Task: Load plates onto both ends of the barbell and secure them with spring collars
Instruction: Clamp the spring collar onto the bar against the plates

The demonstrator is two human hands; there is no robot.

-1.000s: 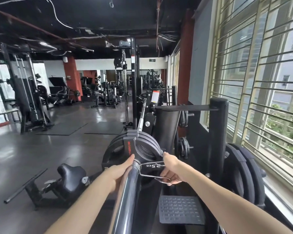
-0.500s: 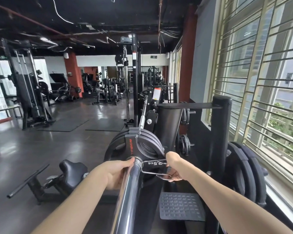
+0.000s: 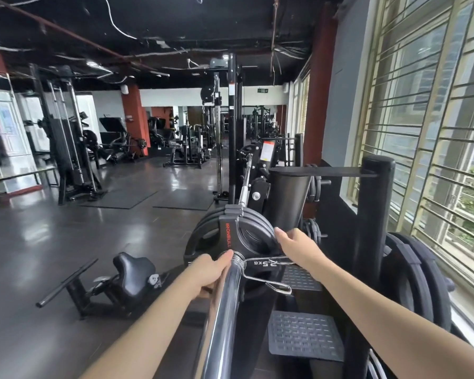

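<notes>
The bar (image 3: 225, 318) runs from the bottom centre of the frame up toward the middle, chrome sleeve pointing right at the camera. A stack of black plates (image 3: 230, 236) sits on it just above centre, the front one marked IRONBULL in red and 2.5 KG.

The collar (image 3: 240, 259) is on the sleeve, its coil pressed right up against the front plate. Its two wire handles stick out to the right, one going flat toward the right hand, the other angling down to a loop at about centre-right.

The left hand (image 3: 212, 274) is wrapped around the sleeve just behind the coil, thumb tip touching the coil, so it's clamped on the bar. The right hand (image 3: 298, 248) is off the handles, with the fingers straight and spread, the tips resting on the right edge of the front plate.

More plates (image 3: 419, 283) lean on a rack (image 3: 372, 214) at the right edge of the frame, next to the barred window (image 3: 435, 119). A small bench (image 3: 129, 274) sits low on the floor at lower left, and there's a cable machine (image 3: 66, 138) at the upper left.
</notes>
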